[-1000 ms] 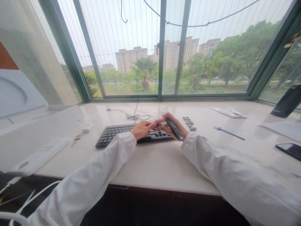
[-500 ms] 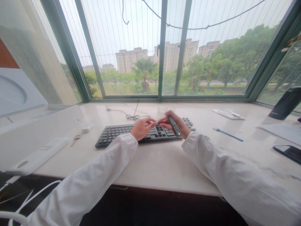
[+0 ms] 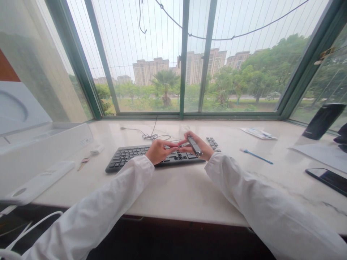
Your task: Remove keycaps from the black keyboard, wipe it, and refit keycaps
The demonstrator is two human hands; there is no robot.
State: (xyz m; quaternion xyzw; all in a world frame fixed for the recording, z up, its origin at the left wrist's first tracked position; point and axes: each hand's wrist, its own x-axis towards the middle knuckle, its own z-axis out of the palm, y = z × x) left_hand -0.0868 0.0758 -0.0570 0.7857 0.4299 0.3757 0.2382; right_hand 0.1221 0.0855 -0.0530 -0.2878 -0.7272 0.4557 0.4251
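The right hand (image 3: 204, 150) grips a slim black metal cylinder (image 3: 194, 145), its markings too small to read. The left hand (image 3: 158, 152) curls narrowly beside it, above a black keyboard (image 3: 130, 155).

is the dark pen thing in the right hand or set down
In hand: the dark pen-shaped object sits in the right hand, above the black keyboard.

"Where are the arms?"

"Both reach forward and angle inward, the left arm (image 3: 89, 213) and right arm (image 3: 267, 206) covered by white sleeves."

"And the hands?"

"The left hand (image 3: 159, 152) points its fingers (image 3: 172, 145) toward the right hand (image 3: 197, 148), whose fingers curl closed."

"Touching?"

"Just beside each other; I can't tell whether they touch."
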